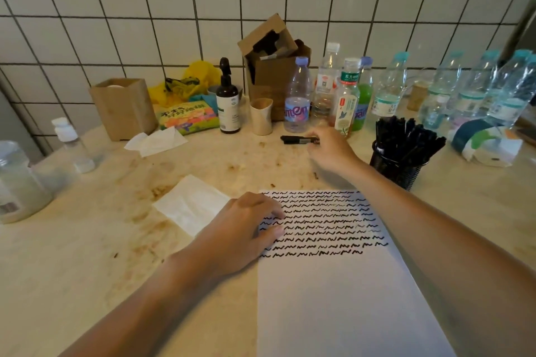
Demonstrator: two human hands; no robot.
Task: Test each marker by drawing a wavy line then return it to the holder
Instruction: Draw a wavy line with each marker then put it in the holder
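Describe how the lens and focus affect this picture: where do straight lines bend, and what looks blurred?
Head view: wide-angle distortion bows the wall tiles toward the edges; the water bottles at far right look smeared; the right hand at the marker is slightly soft; the wavy lines on the paper stay sharp.

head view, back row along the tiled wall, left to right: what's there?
Open brown cardboard box → yellow plastic bag → dark pump bottle with white label → small beige cup → clear bottle with purple cap → black mesh holder full of black markers → shrink-wrapped pack of blue-capped water bottles.
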